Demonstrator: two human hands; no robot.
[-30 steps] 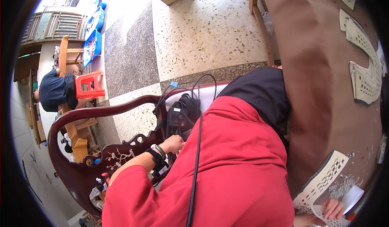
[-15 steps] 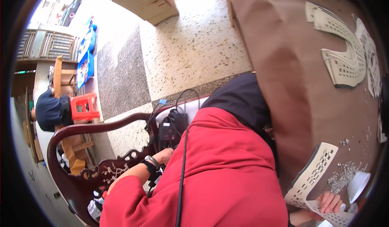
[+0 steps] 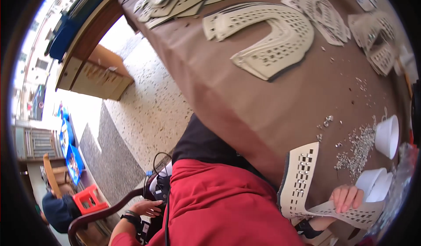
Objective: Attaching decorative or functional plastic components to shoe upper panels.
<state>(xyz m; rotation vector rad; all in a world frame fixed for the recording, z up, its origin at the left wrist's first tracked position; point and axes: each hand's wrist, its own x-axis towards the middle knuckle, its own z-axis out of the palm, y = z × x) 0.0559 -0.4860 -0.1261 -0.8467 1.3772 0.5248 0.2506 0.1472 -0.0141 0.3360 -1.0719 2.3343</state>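
Swung upward since half a second ago, taking in far more of the brown tabletop, with the right hand now plainly in sight at the lower right and the left hand hardly shifted at the lower left. Right hand with fingers close together and curled over the upper edge of a cream perforated panel, apparently clamped on it, thumb hidden beneath; panel lying at the near edge of the tabletop, partly hanging off it, some holes already filled with shiny studs. Just beyond the panel, a loose scatter of small silver studs, and beside it two white cups, one touching the panel near the fingertips. Left hand, black band at the wrist, loosely spread and gripping nothing, resting against a black bundle of cables by a dark wooden chair arm. Farther up the tabletop, a stack of curved perforated panels. Down on the speckled floor, a red stool beside another person in dark blue. Probably best handled by keeping the panel flat and pinned on the tabletop rather than drooping over the edge, well clear of the cups, so as not to shake loose any seated studs.
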